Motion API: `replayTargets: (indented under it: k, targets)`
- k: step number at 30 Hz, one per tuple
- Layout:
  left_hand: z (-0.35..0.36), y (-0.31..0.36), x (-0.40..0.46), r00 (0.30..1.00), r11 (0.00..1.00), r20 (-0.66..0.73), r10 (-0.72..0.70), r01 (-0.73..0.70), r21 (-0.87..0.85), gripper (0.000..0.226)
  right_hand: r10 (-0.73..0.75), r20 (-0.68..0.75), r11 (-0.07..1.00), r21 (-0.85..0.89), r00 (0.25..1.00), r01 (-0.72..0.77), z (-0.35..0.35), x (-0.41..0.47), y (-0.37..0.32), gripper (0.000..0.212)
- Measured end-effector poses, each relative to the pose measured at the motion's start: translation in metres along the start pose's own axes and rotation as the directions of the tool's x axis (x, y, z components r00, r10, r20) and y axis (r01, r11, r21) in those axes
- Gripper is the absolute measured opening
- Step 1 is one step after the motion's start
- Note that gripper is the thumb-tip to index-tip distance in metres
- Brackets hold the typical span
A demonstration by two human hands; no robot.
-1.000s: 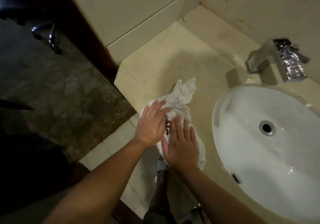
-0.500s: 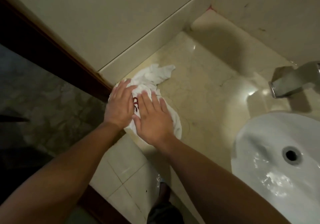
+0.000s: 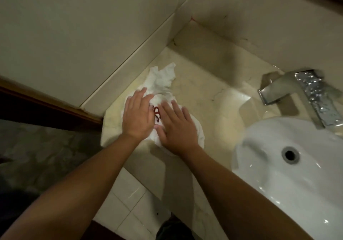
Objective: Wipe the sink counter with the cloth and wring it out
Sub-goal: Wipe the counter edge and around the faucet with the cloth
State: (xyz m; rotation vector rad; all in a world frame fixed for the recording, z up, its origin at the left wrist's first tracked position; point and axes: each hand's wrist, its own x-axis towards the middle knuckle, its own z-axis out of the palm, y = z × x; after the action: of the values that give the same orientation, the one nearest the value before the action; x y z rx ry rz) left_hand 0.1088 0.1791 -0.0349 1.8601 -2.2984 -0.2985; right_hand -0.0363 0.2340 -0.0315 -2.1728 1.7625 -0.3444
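Note:
A crumpled white cloth [image 3: 161,80] with a small red mark lies on the beige marble counter [image 3: 209,98], near its left end by the side wall. My left hand [image 3: 138,116] and my right hand [image 3: 176,126] press flat on the cloth side by side, fingers straight and pointing away from me. The far end of the cloth sticks out beyond my fingertips towards the wall. The white sink basin [image 3: 289,167] sits to the right of my hands.
A square chrome faucet [image 3: 297,91] stands behind the basin at the right. Beige tiled walls [image 3: 92,35] close the counter on the left and at the back. Below the counter edge are floor tiles [image 3: 128,202], with a dark wooden frame and patterned floor further left.
Both hands have pushed the cloth away from me along the counter, from near the front edge towards the left side wall. The view has swung, so the basin sits lower right.

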Motion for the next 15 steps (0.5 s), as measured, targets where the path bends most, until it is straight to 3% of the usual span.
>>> replayTargets:
  k: [8, 15]
  targets:
    - [0.043, 0.143, 0.034, 0.984, 0.972, -0.020, 0.175, -0.176, -0.155, 0.043, 0.305, -0.132, 0.950, -0.034, 0.943, -0.312, -0.046, -0.051, 0.111, 0.053]
    - [0.039, 0.131, -0.010, 0.947, 0.934, 0.044, 0.319, -0.306, -0.186, 0.045, 0.464, -0.171, 0.881, -0.015, 0.869, -0.473, -0.028, -0.096, 0.063, 0.055]
